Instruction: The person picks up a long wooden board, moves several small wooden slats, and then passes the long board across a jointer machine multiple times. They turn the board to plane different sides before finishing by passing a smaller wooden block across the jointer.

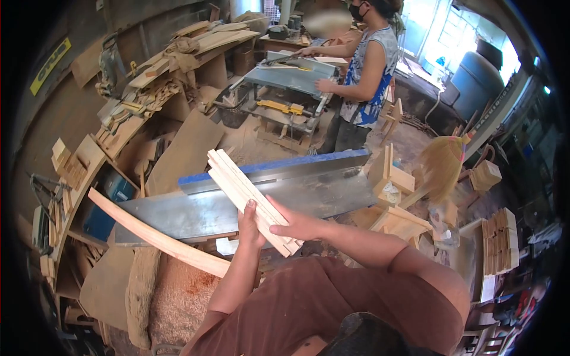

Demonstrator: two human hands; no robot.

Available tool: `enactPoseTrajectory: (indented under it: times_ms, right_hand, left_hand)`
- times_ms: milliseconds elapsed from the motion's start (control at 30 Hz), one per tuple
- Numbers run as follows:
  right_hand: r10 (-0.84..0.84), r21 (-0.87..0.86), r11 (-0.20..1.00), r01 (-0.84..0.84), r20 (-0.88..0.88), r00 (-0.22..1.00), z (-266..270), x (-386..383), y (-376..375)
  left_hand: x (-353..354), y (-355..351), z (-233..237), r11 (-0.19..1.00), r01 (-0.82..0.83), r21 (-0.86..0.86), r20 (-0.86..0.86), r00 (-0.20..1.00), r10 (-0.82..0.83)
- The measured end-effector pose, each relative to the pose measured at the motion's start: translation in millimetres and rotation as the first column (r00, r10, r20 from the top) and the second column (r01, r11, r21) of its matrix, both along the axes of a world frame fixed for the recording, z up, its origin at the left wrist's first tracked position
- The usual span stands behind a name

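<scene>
Several pale wooden strips [240,188] are bundled together, tilted above a long metal machine bed [320,193] with a blue-edged fence [285,168]. My left hand [250,225] is closed round the lower left side of the bundle, thumb on top. On the bundle's right side lies my right hand [291,221], its fingers and thumb gripping the strips near the lower end. A long curved wooden piece [160,237] extends from the left of the metal bed to beside my left forearm.
Beyond the bed, a co-worker [365,71] stands at a table saw [282,80]. Wood scraps cover a bench [196,47] at the left. A straw broom [444,163], wooden blocks [395,178] and stacked pieces [500,242] are at the right. Shavings [181,302] lie below.
</scene>
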State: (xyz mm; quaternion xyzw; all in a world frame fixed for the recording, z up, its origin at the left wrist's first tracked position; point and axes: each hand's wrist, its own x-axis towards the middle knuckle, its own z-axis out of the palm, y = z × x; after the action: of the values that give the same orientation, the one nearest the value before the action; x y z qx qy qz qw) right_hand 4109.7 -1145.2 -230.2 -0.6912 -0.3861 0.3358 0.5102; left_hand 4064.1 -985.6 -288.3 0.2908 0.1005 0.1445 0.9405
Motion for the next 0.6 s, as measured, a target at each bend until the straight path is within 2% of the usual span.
enactPoseTrajectory:
  times_ms: [200, 233, 267, 367, 500, 600]
  right_hand:
    - [-0.055, -0.004, 0.998, 0.055, -0.004, 0.998, 3.9, 13.1, -29.1]
    - [-0.043, 0.025, 0.999, 0.046, -0.105, 0.994, 6.3, 16.9, -33.7]
    - [-0.026, 0.057, 0.998, 0.038, -0.204, 0.979, 8.9, 22.5, -38.7]
    - [-0.057, 0.023, 0.998, 0.062, -0.196, 0.979, 14.0, 43.8, -56.0]
    - [-0.074, 0.026, 0.996, 0.082, -0.219, 0.973, -5.1, 73.7, -80.0]
    - [-0.135, 0.058, 0.985, 0.161, -0.307, 0.942, -17.1, 86.7, -95.3]
  left_hand:
    - [23.9, -15.0, -7.8, 0.994, 0.106, -0.015, 0.007, 0.994, -0.106]
    - [27.8, -16.2, -8.4, 0.991, 0.133, -0.018, 0.021, 0.991, -0.132]
    - [31.6, -17.6, -5.6, 0.992, 0.129, -0.012, 0.019, 0.992, -0.128]
    - [42.6, -21.9, 4.7, 0.992, 0.12, 0.041, 0.039, 0.992, -0.122]
    - [60.6, -29.6, 11.9, 0.995, 0.1, 0.021, 0.001, 0.995, -0.1]
    - [76.3, -33.9, 11.5, 0.995, 0.095, 0.007, -0.018, 0.995, -0.095]
